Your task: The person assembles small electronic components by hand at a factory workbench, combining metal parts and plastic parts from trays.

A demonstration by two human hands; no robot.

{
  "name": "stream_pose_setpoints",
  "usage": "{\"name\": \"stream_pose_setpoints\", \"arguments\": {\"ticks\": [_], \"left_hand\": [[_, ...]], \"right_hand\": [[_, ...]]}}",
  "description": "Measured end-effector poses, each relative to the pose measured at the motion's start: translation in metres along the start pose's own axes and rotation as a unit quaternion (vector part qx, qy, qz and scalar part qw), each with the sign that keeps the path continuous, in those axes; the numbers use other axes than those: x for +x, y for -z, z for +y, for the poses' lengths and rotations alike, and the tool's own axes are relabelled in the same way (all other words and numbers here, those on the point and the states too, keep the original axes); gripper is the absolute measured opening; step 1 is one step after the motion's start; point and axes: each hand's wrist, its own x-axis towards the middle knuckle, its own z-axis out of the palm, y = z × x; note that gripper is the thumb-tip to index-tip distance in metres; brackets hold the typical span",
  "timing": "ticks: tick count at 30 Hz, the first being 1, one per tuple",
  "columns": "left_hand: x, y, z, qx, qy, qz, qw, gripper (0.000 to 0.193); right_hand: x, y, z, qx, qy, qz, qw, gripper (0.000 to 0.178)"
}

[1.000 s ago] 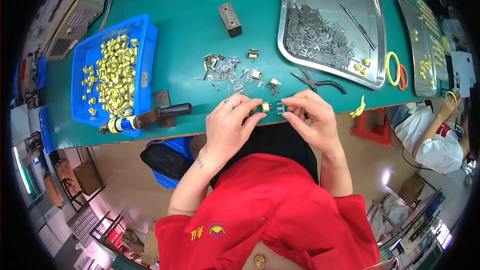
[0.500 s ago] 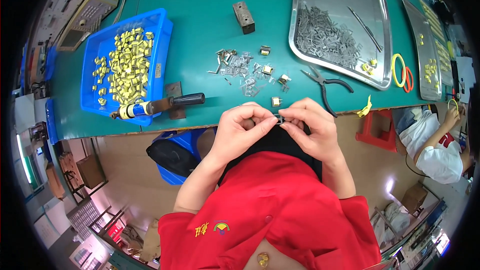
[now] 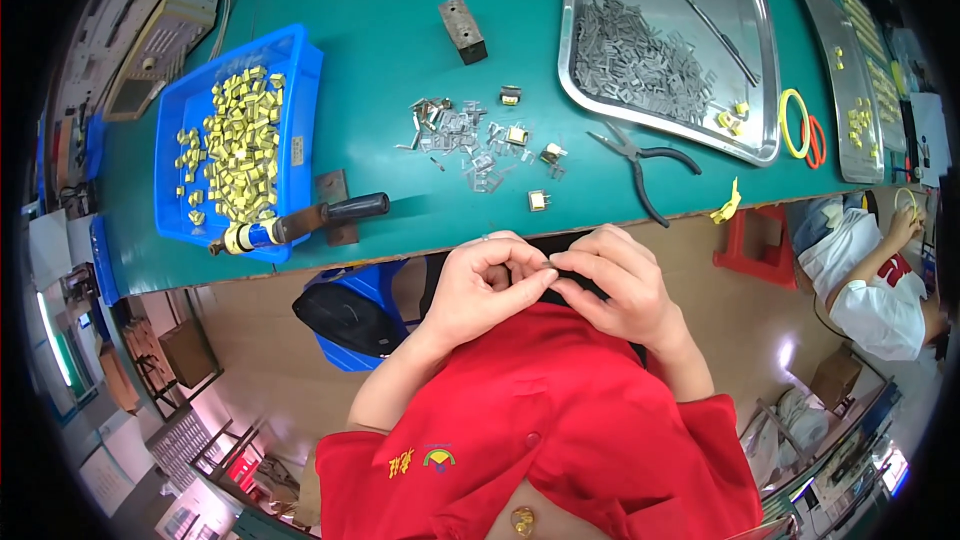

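We hold both hands just below the desk's near edge, above our lap, with the fingertips drawn together. Our left hand pinches a small dark piece between thumb and forefinger, and our right hand grasps it from the other side; the fingers cover most of it, so we cannot tell its full shape. Beyond our hands, on the green desk, a yellow-wrapped component with pins sits near the edge. Behind it we have a loose pile of small grey metal pieces, with a few more wound components beside it. To the right of the pile, pliers with dark handles lie with their jaws apart, near a metal tray that carries a heap of grey pieces, a pen-like tool and several yellow parts. Yellow and orange rings lie just beyond the tray's right side. On our left, a blue bin holds many yellow parts, and a dark-handled tool rests across its near corner. A drilled metal block lies farther back.
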Motion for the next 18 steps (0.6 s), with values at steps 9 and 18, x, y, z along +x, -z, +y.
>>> {"name": "stream_pose_setpoints", "arguments": {"ticks": [9,18], "left_hand": [[0.012,0.004,0.017,0.272,-0.174,0.123,0.938,0.021],[0.037,0.006,0.011,0.404,-0.230,0.122,0.877,0.050]], "right_hand": [[0.007,0.009,0.018,-0.040,-0.059,0.007,0.997,0.030],[0.023,-0.003,0.030,-0.073,-0.091,-0.007,0.993,0.029]]}}
